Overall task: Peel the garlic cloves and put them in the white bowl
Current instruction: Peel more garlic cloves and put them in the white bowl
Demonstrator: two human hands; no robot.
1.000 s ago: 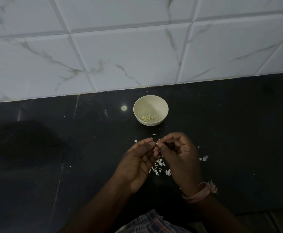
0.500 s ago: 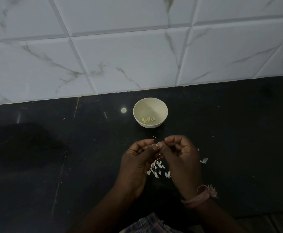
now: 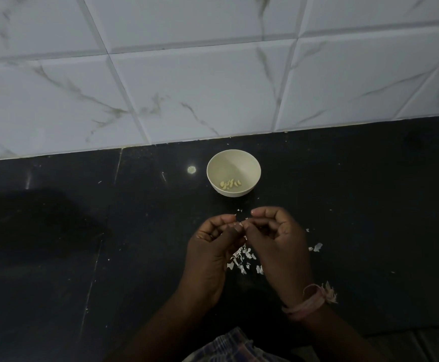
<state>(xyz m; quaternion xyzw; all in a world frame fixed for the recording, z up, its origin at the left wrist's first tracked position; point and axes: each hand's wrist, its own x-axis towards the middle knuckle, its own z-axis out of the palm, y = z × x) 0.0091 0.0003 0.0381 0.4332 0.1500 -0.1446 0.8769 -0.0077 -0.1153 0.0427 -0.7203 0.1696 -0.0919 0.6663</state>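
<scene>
Hands pinching a tiny pale garlic clove; peeled cloves in white bowl.

Black countertop below white marble-veined wall tiles, pink wrist thread.

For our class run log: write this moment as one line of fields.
stage: peeling | left hand and right hand: pinching small garlic clove | round white bowl: peeled cloves inside | black counter: white skin flakes
</scene>
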